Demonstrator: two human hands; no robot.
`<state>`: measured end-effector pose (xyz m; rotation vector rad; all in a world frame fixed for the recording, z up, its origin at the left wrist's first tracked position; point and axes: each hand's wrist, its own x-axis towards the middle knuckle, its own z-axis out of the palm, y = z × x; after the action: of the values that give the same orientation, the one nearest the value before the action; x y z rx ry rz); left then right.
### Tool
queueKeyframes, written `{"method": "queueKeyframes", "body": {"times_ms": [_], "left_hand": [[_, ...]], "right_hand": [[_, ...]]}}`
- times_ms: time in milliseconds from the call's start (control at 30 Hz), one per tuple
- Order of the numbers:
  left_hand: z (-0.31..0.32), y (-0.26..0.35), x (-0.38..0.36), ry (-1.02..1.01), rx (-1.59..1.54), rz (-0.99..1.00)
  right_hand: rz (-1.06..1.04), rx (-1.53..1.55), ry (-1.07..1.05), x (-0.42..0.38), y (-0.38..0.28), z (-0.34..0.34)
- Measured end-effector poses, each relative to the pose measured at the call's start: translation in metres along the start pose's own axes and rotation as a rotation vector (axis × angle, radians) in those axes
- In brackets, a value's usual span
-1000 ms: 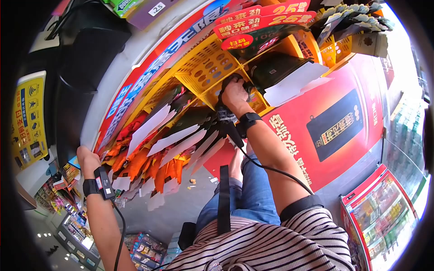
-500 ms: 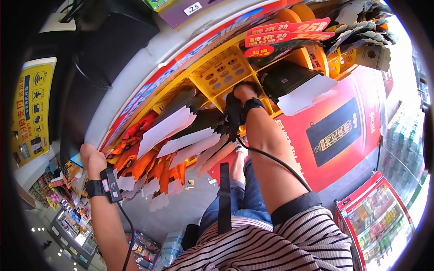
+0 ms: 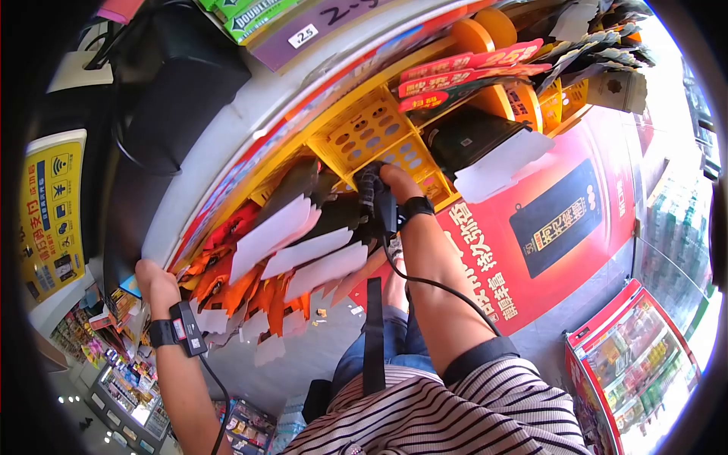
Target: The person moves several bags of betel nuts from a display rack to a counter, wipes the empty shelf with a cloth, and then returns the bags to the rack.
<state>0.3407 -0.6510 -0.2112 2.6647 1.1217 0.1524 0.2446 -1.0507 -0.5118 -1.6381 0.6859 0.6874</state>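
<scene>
Several packets (image 3: 294,186) sit beside the right hand (image 3: 396,182).

"2.5" on the purple box's label (image 3: 305,36)

A shop — price tag (image 3: 305,35), packed display rack (image 3: 364,136), glass-fronted fridge (image 3: 633,364).

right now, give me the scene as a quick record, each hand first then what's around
left hand: bare left hand, by the white counter edge; grip unclear
right hand: bare right hand, reaching into the yellow perforated plastic rack; fingers mostly hidden
rack, left of right hand: orange packets, lower down
rack, right of right hand: dark packets with pale flaps
poster: red, showing a dark pouch
above counter: green gum boxes
far left: yellow sign
unclear: what the right hand touches
</scene>
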Motion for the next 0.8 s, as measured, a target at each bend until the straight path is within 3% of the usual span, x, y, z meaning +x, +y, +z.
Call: {"method": "queueKeyframes", "body": {"times_ms": [100, 167, 300, 400, 500, 567, 633, 800], "left_hand": [[-0.004, 0.008, -0.013, 0.015, -0.026, 0.052], [-0.005, 0.005, -0.01, -0.062, -0.083, 0.02], [-0.006, 0.031, -0.031, -0.046, -0.317, -0.19], [-0.01, 0.023, -0.031, 0.016, -0.103, -0.095], [-0.003, 0.039, -0.033, 0.057, -0.296, -0.242], [-0.009, 0.035, -0.032, -0.059, -0.24, -0.2], [-0.005, 0.033, -0.029, -0.039, -0.355, -0.234], [-0.001, 0.026, -0.026, -0.028, -0.47, -0.25]], "right_hand": [[0.058, -0.138, 0.067, -0.002, 0.007, -0.005], [0.208, -0.24, 0.245, 0.001, -0.003, -0.007], [0.282, -0.324, 0.443, 0.009, -0.002, -0.018], [0.302, -0.448, 0.392, 0.003, -0.01, -0.024], [0.267, -0.615, 0.282, -0.001, -0.02, -0.021], [0.209, -0.744, 0.175, 0.002, -0.019, -0.015], [0.127, -0.841, 0.089, 0.011, -0.011, -0.006], [-0.027, -0.347, 0.292, 0.012, 0.012, 0.001]]}}
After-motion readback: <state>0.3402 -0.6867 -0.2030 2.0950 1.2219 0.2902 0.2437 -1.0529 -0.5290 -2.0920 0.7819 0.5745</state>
